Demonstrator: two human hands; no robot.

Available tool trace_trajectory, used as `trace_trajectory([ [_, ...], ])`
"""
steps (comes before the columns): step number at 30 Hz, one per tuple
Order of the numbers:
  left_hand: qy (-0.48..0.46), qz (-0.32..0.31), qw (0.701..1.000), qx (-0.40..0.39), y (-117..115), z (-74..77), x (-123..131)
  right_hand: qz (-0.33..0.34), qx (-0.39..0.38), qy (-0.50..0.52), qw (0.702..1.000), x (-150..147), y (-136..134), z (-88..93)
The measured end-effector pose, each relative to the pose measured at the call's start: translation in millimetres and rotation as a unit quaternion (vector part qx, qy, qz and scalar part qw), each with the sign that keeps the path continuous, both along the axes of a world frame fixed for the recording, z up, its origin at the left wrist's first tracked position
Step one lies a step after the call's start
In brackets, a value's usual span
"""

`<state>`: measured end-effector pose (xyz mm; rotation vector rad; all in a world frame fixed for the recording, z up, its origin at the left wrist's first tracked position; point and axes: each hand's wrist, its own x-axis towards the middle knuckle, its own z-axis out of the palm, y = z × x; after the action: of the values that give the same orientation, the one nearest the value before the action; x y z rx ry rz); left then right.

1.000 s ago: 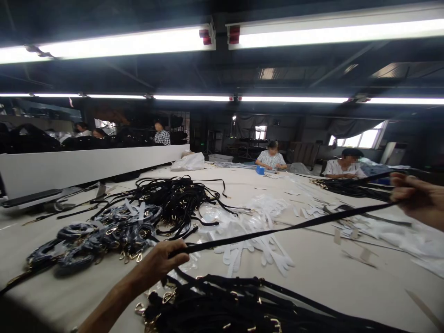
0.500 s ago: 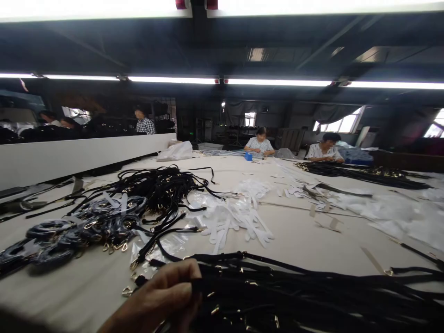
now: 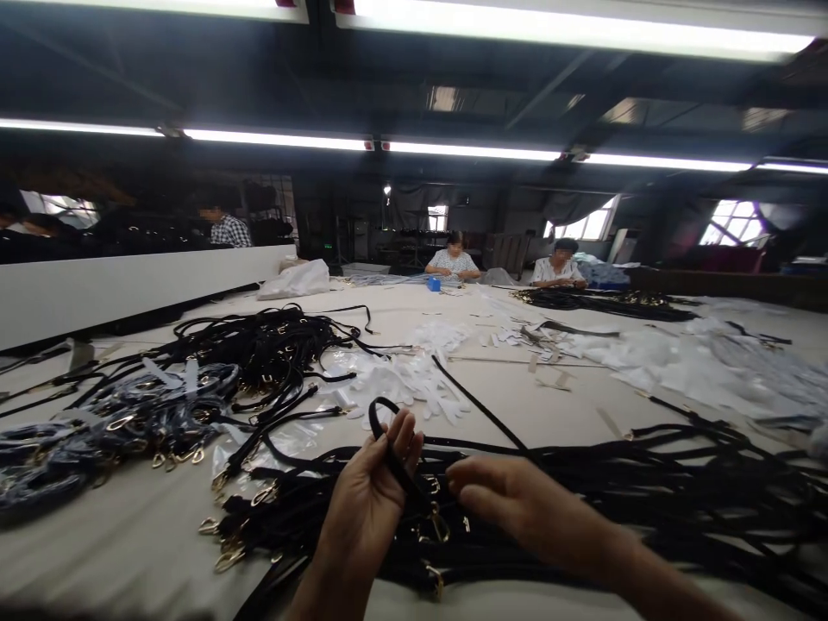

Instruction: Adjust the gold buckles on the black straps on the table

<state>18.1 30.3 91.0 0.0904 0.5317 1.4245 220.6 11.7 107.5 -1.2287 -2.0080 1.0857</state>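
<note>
My left hand (image 3: pixel 366 496) is palm up in the lower middle, with a black strap (image 3: pixel 396 470) looped over the palm and caught under the thumb. A gold snap hook (image 3: pixel 440 524) hangs at the lower end of this strap. Just to the right, my right hand (image 3: pixel 523 500) has its fingers curled close to the hook; what they pinch, if anything, is hidden. Beneath both hands spreads a bundle of black straps (image 3: pixel 595 483) with gold buckles and hooks. One strap end (image 3: pixel 475 398) slants up from behind my right hand.
At left lie a heap of black straps (image 3: pixel 272 341) and coiled straps in clear wrapping (image 3: pixel 161 414). White plastic strips (image 3: pixel 414 379) lie mid-table, white sheeting (image 3: pixel 699 362) to the right. Two people (image 3: pixel 454 260) sit at the far side, near a blue box (image 3: pixel 433 283) and more straps (image 3: pixel 601 302).
My right hand has come into view from the right. The left hand has moved right and turned palm up, now with a looped strap. The view has swung right.
</note>
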Motion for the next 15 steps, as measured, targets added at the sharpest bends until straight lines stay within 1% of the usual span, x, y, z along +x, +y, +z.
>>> trace_trajectory([
  [1,0.002,0.0,1.0,-0.004,-0.6,-3.0,3.2,0.017,-0.024,0.025,0.999,-14.8,-8.4,-13.8],
  [3,0.007,0.0,1.0,-0.014,-2.7,-8.3,9.3,0.016,-0.062,0.085,0.994,-35.3,-18.7,-36.7],
  [5,0.007,-0.004,1.0,-0.021,-5.2,-13.3,15.5,-0.011,-0.097,0.158,0.983,-46.7,-20.8,-52.5],
  [7,0.001,-0.011,1.0,-0.023,-7.0,-18.6,20.8,-0.042,-0.121,0.212,0.969,-50.8,-18.7,-63.2],
  [8,-0.004,-0.014,1.0,-0.02,-7.3,-21.2,22.5,-0.055,-0.122,0.219,0.966,-50.0,-18.2,-67.5],
  [10,-0.013,-0.019,1.0,-0.018,-6.4,-25.5,22.8,-0.074,-0.106,0.201,0.971,-42.4,-21.9,-74.8],
  [12,-0.02,-0.02,0.999,-0.018,-3.9,-26.8,18.2,-0.1,-0.105,0.172,0.974,-28.1,-33.6,-80.6],
  [13,-0.024,-0.019,0.999,-0.015,-2.3,-26.0,14.2,-0.117,-0.118,0.162,0.973,-19.7,-41.6,-83.0],
  [15,-0.032,-0.019,0.999,0.005,0.4,-21.8,4.5,-0.175,-0.163,0.136,0.961,-4.2,-57.2,-86.7],
])
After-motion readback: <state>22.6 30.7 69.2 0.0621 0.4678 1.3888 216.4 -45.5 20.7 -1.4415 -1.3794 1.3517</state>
